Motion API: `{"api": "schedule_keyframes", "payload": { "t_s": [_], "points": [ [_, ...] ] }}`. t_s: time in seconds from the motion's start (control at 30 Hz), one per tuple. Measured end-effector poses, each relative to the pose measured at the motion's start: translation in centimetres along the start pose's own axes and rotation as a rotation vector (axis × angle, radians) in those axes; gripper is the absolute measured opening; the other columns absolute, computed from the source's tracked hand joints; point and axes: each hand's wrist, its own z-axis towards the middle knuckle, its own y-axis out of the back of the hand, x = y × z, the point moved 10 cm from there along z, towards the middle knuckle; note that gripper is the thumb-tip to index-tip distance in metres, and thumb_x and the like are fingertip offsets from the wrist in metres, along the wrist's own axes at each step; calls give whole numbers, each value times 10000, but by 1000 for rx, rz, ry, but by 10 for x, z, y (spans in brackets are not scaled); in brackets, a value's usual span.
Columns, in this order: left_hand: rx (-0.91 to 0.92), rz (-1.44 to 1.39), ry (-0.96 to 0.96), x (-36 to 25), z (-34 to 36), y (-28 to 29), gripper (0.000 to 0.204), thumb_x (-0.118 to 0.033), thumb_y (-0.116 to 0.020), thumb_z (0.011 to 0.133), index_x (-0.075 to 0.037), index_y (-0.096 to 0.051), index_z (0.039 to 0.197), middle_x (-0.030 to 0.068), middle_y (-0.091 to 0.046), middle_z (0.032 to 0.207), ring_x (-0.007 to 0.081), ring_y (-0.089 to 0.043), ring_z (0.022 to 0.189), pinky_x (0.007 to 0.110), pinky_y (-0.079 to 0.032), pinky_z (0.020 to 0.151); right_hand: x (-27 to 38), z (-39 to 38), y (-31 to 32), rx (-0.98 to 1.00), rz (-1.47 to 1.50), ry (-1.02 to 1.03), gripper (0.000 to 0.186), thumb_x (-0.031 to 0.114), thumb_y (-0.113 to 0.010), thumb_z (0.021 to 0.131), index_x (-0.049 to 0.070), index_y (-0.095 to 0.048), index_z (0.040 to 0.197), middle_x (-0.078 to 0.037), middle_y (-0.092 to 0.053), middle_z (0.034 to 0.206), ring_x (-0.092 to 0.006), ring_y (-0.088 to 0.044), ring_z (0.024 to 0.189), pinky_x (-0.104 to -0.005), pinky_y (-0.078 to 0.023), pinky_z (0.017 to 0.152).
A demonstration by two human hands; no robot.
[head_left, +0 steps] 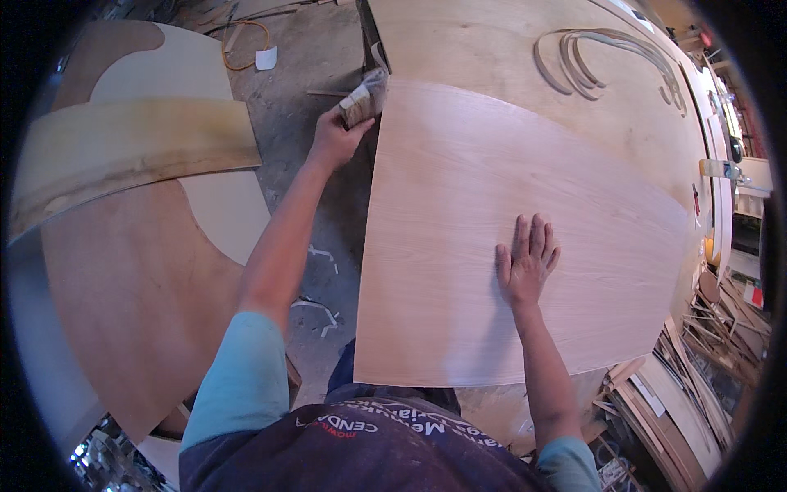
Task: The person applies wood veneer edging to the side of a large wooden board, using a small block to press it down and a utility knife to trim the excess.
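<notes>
A pale wood-veneer panel (459,303) with fine grain lies flat before me on a larger plywood sheet (484,37). At the panel's far left corner, my left hand (338,138) grips a small tan-and-grey block (364,98); its exact kind is unclear. The block is close to the corner, but whether it touches the edge I cannot tell. My right hand (529,262) rests palm down on the panel, right of its middle, fingers stretched out and holding nothing.
Several thin curved strips (574,61) lie on the plywood at the back right. To the left, a bent tan board (139,143) crosses a brown and cream sheet (139,271). Wood offcuts (668,410) are heaped at the lower right. An orange cord (264,37) trails across the floor.
</notes>
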Motion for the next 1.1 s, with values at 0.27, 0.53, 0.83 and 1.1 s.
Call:
{"api": "schedule_keyframes", "payload": {
  "t_s": [0.27, 0.53, 0.83, 1.1],
  "points": [
    [-12, -50, 49, -6, -110, 8, 328, -28, -809, 933, 30, -691, 1233, 82, -756, 1171, 149, -695, 1096, 330, -550, 1000, 0, -1, 0, 9, -42, 3, 730, 601, -472, 1070, 241, -334, 1690, -87, -216, 1776, -353, -136, 1637, -707, -93, 1252],
    [2, -98, 185, 2, -237, 16, 361, -12, -809, 923, 6, -673, 1257, 61, -744, 1158, 129, -681, 1082, 318, -549, 973, 2, -3, -7, 19, -48, 9, 760, 664, -430, 1065, 255, -314, 1695, -103, -230, 1767, -361, -152, 1635, -717, -108, 1248],
    [34, 106, 310, -36, -365, 28, 345, -20, -816, 880, -20, -703, 1206, 77, -758, 1080, 125, -681, 1013, 318, -542, 904, 4, -6, -1, -39, -21, 34, 757, 684, -400, 1070, 245, -324, 1683, -123, -267, 1748, -400, -186, 1616, -756, -166, 1215],
    [162, 147, 476, -46, -467, 33, 392, -39, -834, 843, -15, -717, 1217, 84, -760, 1074, 138, -685, 1013, 342, -539, 908, 0, -10, 2, -78, -13, 45, 753, 706, -376, 1067, 262, -340, 1674, -101, -264, 1753, -396, -192, 1618, -770, -173, 1212]
  ]
}}
